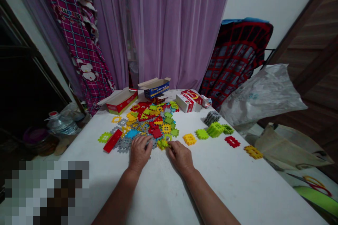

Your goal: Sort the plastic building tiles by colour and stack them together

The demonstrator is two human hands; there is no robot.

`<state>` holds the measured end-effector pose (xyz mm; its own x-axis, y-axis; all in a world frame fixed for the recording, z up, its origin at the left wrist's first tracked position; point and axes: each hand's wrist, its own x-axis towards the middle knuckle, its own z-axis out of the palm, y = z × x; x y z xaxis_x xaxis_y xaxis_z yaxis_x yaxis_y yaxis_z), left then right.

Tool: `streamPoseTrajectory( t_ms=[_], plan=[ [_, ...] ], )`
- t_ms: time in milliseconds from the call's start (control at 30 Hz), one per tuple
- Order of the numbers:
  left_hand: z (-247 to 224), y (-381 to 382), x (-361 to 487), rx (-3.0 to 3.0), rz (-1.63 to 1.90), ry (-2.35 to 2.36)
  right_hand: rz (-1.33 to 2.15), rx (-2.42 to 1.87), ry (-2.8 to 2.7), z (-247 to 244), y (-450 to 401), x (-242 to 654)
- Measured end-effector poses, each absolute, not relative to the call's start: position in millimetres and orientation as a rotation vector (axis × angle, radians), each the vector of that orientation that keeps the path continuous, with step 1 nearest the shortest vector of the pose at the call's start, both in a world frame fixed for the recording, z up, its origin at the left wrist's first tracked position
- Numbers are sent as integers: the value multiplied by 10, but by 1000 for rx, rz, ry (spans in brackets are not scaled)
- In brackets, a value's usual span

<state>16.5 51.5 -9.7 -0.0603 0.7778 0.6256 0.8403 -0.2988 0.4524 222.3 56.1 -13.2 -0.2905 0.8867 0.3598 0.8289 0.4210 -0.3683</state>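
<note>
A heap of plastic interlocking building pieces (155,132) in red, yellow, green, blue and grey lies mid-table. My left hand (141,150) rests on grey pieces (124,145) at the heap's near edge, fingers apart, beside a blue piece (132,133). At the heap's front right, my right hand (181,154) is closed, with thumb and fingertips on a yellow-green interlocking piece (163,144). Beyond that hand lies a single yellow piece (189,139). Its fingertips are partly hidden.
To the right stand a green stack (215,130) and a grey stack (212,117), with red (232,141) and yellow pieces (253,152). Open boxes, red (123,102) and blue (157,89), and a white-red box (188,101) line the back. A red block (113,141) lies left.
</note>
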Motion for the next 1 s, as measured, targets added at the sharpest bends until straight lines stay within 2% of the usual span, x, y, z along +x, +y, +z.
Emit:
streamPoseTrajectory(
  t_ms=[400,700,867,1000],
  plan=[
    [-68,490,309,-2266,-1393,-1968,-99,-1299,-2393,-108,526,2171],
    [-55,495,327,-2038,-1881,-2333,237,-1315,-1867,-196,546,2161],
    [-77,503,317,-2113,-2022,-2291,317,-1243,-1792,-194,557,2160],
    [-93,519,304,-2154,-1997,-2225,368,-1159,-1823,-207,547,2163]
  ],
)
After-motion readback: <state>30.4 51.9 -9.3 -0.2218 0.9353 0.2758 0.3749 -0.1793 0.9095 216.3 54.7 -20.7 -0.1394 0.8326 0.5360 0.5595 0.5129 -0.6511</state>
